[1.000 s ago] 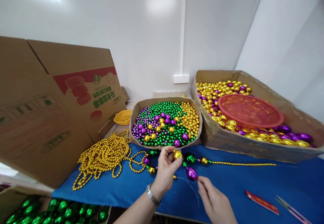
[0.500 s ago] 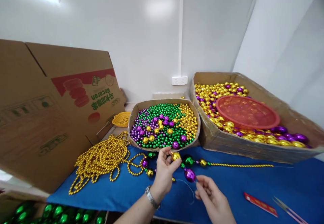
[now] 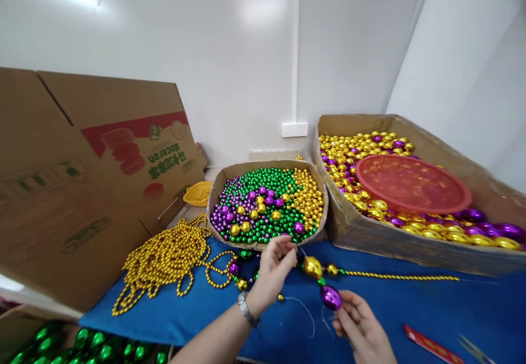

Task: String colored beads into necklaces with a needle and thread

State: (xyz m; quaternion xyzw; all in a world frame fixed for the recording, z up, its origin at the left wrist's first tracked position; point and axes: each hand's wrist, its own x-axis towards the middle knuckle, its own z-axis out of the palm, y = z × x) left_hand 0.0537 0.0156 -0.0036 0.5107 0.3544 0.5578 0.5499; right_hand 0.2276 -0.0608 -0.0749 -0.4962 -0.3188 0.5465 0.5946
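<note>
My left hand (image 3: 277, 265), a metal watch on its wrist, is pinched closed on a thin clear thread just in front of the bead box. Beside its fingertips, on the thread, hangs a large gold bead (image 3: 313, 267), with a small green bead (image 3: 321, 281) and a large purple bead (image 3: 331, 297) below it. My right hand (image 3: 358, 320) grips the purple bead's lower end between thumb and fingers. Behind them a string of mixed beads (image 3: 331, 269) lies on the blue cloth, partly hidden by my left hand. It runs into a thin gold bead strand (image 3: 402, 276) at the right.
A cardboard box (image 3: 213, 231) of small green, purple and gold beads stands ahead. A bigger box (image 3: 394, 246) at right holds large beads and a red basin (image 3: 411, 186). Gold bead chains (image 3: 164, 257) lie left; a red packet (image 3: 431, 345) and scissors-like tool (image 3: 476, 350) lie right.
The gold and purple beads have moved right and down with my right hand. My left fingers are off the gold bead, with thread showing between them and it.
</note>
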